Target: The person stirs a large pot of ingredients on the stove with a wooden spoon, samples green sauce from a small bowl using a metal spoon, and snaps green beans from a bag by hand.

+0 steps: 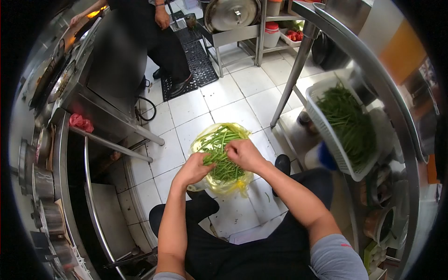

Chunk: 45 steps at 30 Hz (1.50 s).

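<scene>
A yellowish translucent plastic bag (239, 185) sits opened on the floor between my feet. Long thin green vegetable stalks (225, 171) fill it. At the bag's left side my left hand (194, 169) has its fingers and thumb curled around some stalks. My right hand (244, 153) is over the right side of the pile, fingers bent in a pinch on stalks; its fingertips are partly hidden. The two hands are a short way apart.
To the right, a white plastic basket (332, 122) of leafy greens (346, 119) rests on a low shelf below a steel table (359, 39). Another person (163, 51) stands ahead at the stove on a black mat (198, 60). A steel counter (70, 177) runs along the left.
</scene>
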Motion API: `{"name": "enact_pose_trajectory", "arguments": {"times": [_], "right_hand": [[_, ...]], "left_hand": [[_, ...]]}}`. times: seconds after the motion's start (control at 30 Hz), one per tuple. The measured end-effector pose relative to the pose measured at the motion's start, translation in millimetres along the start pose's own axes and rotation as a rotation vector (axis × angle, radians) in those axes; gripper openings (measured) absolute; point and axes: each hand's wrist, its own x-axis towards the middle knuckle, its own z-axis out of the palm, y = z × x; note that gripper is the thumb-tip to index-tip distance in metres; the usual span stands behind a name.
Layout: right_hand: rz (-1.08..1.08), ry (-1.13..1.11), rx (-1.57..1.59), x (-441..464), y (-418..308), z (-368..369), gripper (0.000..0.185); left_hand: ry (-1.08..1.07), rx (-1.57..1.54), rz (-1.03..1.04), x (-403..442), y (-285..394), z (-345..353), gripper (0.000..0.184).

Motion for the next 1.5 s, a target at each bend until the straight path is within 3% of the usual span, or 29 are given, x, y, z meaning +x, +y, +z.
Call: {"name": "enact_pose_trajectory", "arguments": {"times": [0.03, 0.07, 0.13, 0.17, 0.23, 0.27, 0.3, 0.37, 0.4, 0.53, 0.67, 0.73, 0.83, 0.87, 0.9, 0.97, 1.0, 1.13, 1.2, 1.33, 1.5], "right_hand": [[0.228, 0.049, 0.127, 1.4, -5.0, -4.1, 0.017], [0.226, 0.049, 0.123, 3.3, 2.1, -4.5, 0.017], [0.342, 0.061, 0.351, 7.4, 25.3, 0.7, 0.02], [0.34, 0.061, 0.352, 6.0, 32.2, 6.9, 0.02], [-0.038, -0.003, -0.005, -2.3, 35.5, 17.9, 0.022], [-0.006, -0.041, 0.096, -3.7, 37.5, 24.0, 0.024], [-0.005, -0.041, 0.096, -4.6, 30.9, 27.0, 0.024], [0.317, -0.214, 0.603, -4.9, 17.7, 31.4, 0.026], [0.337, -0.249, 0.62, -5.4, 14.4, 32.8, 0.023], [0.182, -0.179, 0.545, -12.5, 9.6, 45.6, 0.023], [0.273, -0.055, 0.431, -7.9, 9.0, 36.4, 0.024], [0.329, 0.144, 0.483, 2.1, 20.7, 33.4, 0.024], [0.368, 0.183, 0.634, 8.6, 33.5, 13.8, 0.022], [0.315, 0.018, 0.313, 4.3, 31.2, 6.4, 0.019], [0.314, 0.021, 0.314, -0.6, 39.9, 11.5, 0.019], [-0.019, -0.057, -0.377, -11.8, 62.8, 30.1, 0.019], [0.115, -0.15, -0.411, -11.5, 54.5, 26.8, 0.019], [0.229, -0.174, -0.351, -6.7, 36.1, 9.5, 0.019], [0.311, -0.216, -0.297, -6.6, 30.0, -0.1, 0.019], [0.318, -0.208, -0.318, -12.8, 28.5, -11.2, 0.019], [0.294, -0.168, -0.29, -6.7, 28.6, -12.7, 0.02]], "left_hand": [[-0.008, -0.014, 0.013, -0.7, 6.7, -1.8, 0.017], [-0.005, -0.014, 0.016, -0.5, 9.3, -2.9, 0.017], [0.044, -0.341, -0.294, 0.0, 11.8, -4.7, 0.016], [0.045, -0.339, -0.294, 1.5, 9.2, -5.5, 0.016], [0.131, -0.734, -0.27, 6.1, 0.6, -6.4, 0.014], [0.148, -0.785, -0.247, 7.5, -2.1, -6.1, 0.013], [0.147, -0.786, -0.248, 8.6, -3.2, -4.0, 0.013], [0.248, -0.765, -0.213, 12.1, -4.2, 0.9, 0.013], [0.249, -0.765, -0.212, 13.5, -4.4, 3.4, 0.013], [0.301, -0.725, -0.172, 16.5, 4.1, 13.0, 0.013], [0.355, -0.713, -0.079, 18.3, 4.1, 17.0, 0.014], [0.444, -0.768, -0.045, 19.9, 5.6, 21.7, 0.014], [0.583, -0.816, -0.01, 22.3, -7.7, 11.7, 0.015], [0.645, -0.81, -0.009, 26.4, -13.2, 7.7, 0.016], [0.644, -0.808, -0.006, 31.7, -17.9, 9.4, 0.016], [0.686, -0.776, -0.119, 42.9, -28.5, 14.1, 0.017], [0.598, -0.749, -0.15, 47.5, -30.7, 16.1, 0.017], [0.421, -0.403, -0.247, 84.0, -47.4, 48.8, 0.023], [0.44, 0.153, -0.229, 94.5, -48.0, 67.1, 0.027], [0.394, 0.369, -0.318, 99.9, -45.9, 85.8, 0.029], [0.431, 0.322, -0.294, 84.5, -48.0, 73.4, 0.027]]}}
